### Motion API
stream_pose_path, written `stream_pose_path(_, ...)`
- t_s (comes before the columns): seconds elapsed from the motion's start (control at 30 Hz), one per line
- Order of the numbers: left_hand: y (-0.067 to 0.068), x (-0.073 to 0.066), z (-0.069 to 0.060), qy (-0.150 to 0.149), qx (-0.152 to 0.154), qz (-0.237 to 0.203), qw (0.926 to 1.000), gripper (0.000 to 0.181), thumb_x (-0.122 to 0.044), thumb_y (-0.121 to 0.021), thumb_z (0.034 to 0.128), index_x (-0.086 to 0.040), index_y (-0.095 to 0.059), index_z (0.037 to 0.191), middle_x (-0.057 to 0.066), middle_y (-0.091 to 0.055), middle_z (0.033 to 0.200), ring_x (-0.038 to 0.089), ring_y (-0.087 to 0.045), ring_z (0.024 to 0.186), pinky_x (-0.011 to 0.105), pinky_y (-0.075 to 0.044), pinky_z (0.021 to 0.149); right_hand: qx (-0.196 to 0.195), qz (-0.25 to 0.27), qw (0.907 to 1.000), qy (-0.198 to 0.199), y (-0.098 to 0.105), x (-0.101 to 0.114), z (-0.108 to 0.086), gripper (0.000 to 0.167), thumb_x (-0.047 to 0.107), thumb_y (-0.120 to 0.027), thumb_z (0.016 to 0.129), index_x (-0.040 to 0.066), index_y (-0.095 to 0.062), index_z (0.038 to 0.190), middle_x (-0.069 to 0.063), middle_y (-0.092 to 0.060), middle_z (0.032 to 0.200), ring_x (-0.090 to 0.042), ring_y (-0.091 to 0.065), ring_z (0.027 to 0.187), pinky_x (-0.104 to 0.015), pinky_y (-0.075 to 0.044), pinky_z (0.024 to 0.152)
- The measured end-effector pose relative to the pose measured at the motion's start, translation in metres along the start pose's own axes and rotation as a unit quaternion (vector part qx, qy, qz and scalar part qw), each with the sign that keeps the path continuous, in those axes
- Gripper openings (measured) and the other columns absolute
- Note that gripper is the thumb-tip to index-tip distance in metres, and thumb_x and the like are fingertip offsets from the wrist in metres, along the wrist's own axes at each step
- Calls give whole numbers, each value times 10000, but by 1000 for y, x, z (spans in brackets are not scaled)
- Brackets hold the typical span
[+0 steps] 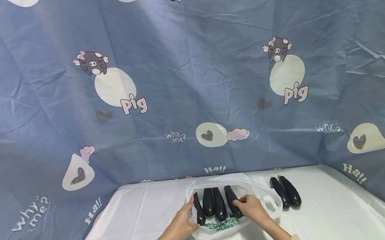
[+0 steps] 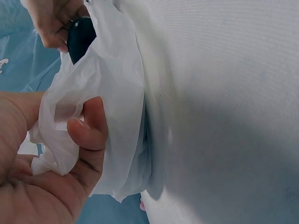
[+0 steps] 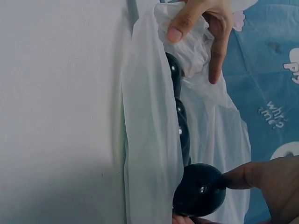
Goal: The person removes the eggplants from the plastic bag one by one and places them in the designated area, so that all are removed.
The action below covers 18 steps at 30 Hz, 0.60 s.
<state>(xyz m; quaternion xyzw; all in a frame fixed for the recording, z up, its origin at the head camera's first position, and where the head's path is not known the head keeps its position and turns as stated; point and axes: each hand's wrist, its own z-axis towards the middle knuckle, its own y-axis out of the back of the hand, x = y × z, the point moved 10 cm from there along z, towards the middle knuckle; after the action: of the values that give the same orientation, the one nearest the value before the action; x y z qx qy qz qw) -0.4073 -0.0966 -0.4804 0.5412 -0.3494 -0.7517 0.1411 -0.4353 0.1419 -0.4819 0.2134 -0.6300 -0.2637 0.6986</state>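
A white plastic bag [image 1: 212,235] with a green print lies open in the middle of the table. My left hand [image 1: 182,225] holds its left side, fingers curled round the bag's edge in the left wrist view. Inside the bag, my right hand [image 1: 251,207] pinches a dark eggplant [image 1: 231,196] between thumb and fingers; the rounded end of this eggplant [image 3: 198,189] shows large in the right wrist view. To its left, three more eggplants [image 1: 208,202] lie side by side in the bag, the leftmost close to my left hand.
Two eggplants [image 1: 290,191] with green stem ends lie together on the white-covered table [image 1: 334,214], just right of the bag. Behind and at both sides of the table hangs a blue patterned cloth [image 1: 182,97].
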Motion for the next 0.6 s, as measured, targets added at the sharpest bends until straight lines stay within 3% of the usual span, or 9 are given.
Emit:
stream_pose_path(0.27, 0, 2, 1, 40, -18, 52, 10000, 923, -85, -741, 770, 52, -203, 1507, 259, -263, 1548, 455, -270, 1413, 604, -277, 1118, -41, -48, 10000, 45, 6, 4, -6, 326, 294, -657, 837, -11, -717, 933, -86, -719, 843, -205, -664, 767, -365, -544, 663)
stream_pose_path(0.6, 0, 0, 1, 11, -35, 39, 10000, 916, -76, -740, 771, 57, -207, 1505, 254, -262, 1550, 454, -276, 1411, 599, -281, 1117, -161, -93, 9998, 10, 12, 4, -13, 285, 292, -643, 815, 31, -728, 891, -45, -717, 820, -151, -637, 741, -331, -523, 653)
